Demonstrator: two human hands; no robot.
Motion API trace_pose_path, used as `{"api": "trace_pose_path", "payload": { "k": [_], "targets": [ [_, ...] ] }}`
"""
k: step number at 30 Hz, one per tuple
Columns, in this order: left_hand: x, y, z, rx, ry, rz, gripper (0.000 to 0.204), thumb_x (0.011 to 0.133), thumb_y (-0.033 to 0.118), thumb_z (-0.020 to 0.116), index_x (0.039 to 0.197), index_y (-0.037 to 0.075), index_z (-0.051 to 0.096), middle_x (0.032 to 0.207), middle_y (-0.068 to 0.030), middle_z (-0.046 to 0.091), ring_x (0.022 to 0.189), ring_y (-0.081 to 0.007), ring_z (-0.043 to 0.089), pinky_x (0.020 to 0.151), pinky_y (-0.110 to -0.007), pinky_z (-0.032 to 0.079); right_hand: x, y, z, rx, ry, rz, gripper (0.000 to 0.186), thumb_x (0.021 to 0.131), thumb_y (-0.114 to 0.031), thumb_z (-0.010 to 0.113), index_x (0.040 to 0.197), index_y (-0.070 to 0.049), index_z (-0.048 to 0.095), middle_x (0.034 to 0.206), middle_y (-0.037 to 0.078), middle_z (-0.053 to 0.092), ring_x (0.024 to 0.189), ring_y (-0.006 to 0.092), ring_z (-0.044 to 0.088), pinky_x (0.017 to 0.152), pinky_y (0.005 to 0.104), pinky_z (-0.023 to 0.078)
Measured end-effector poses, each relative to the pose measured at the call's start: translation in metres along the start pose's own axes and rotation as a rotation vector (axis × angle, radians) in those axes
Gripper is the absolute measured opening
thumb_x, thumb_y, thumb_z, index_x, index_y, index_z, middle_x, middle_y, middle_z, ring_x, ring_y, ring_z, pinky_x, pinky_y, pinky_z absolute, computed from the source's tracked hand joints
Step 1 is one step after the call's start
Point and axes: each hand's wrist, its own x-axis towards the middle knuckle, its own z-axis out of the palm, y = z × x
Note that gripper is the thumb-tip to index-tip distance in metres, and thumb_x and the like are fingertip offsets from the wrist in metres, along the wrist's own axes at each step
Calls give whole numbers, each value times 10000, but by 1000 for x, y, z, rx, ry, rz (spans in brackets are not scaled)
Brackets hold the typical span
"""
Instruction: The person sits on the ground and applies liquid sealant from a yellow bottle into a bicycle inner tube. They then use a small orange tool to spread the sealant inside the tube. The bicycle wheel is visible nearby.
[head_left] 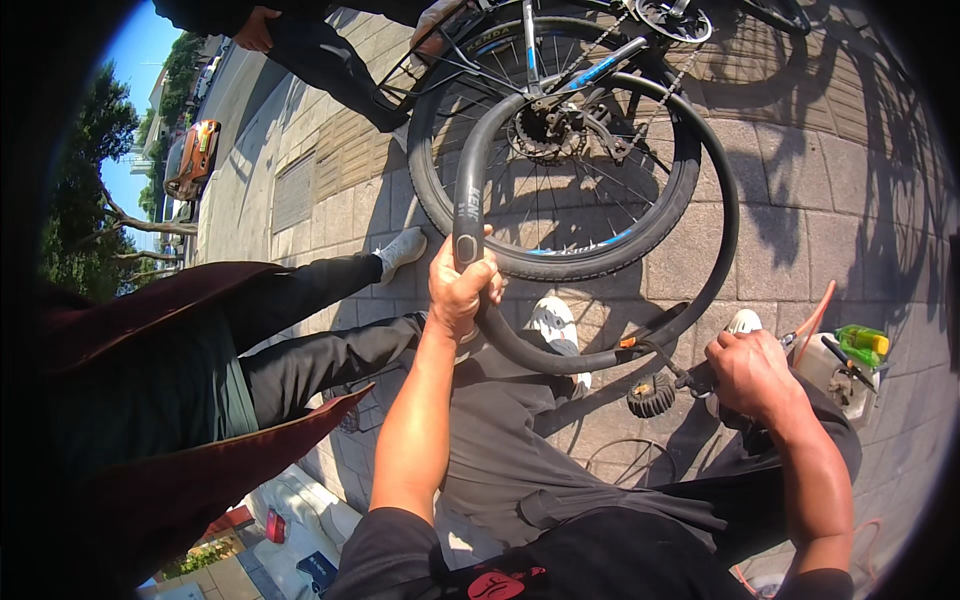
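A black, inflated bicycle inner tube [730, 220] loops in front of the bicycle's rear wheel [560, 268]. My left hand [463, 285] is wrapped round the tube's left side, just below an oval patch [466, 248]. My right hand [755, 370] is closed round a dark air nozzle [700, 378], with its thin front end reaching the tube's lower edge near a small orange mark [628, 342]. An orange hose [822, 308] rises behind my right hand; its join to the nozzle is hidden. Below the tube sits a dark, ridged round piece [652, 396].
A person in a dark red coat [200, 440] stands close on my left. Another person's hand [258, 28] and dark trouser leg show at top left, beside the bicycle. Green and yellow bottles [862, 345] stand at right. An orange car [192, 160] is on the road.
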Motion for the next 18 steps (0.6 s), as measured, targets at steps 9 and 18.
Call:
{"api": "trace_pose_path", "payload": {
  "k": [9,18],
  "targets": [
    [0,-2,-3,-18,-5,11,553,941,85,708,1450,-54,543,849,-63,624,608,-159,622,581,-334,559,0,-1,4,2,12,0,201,788,-163,776,954,-60,729,957,125,740,955,347,772,853,469,600],
    [4,9,14,-40,162,-99,679,1020,567,801,1344,4,604,776,-11,535,565,-133,566,516,-301,505,-4,-1,-7,29,-25,7,186,809,-130,758,969,-47,712,975,139,734,972,347,771,835,479,612]
  ]
}}
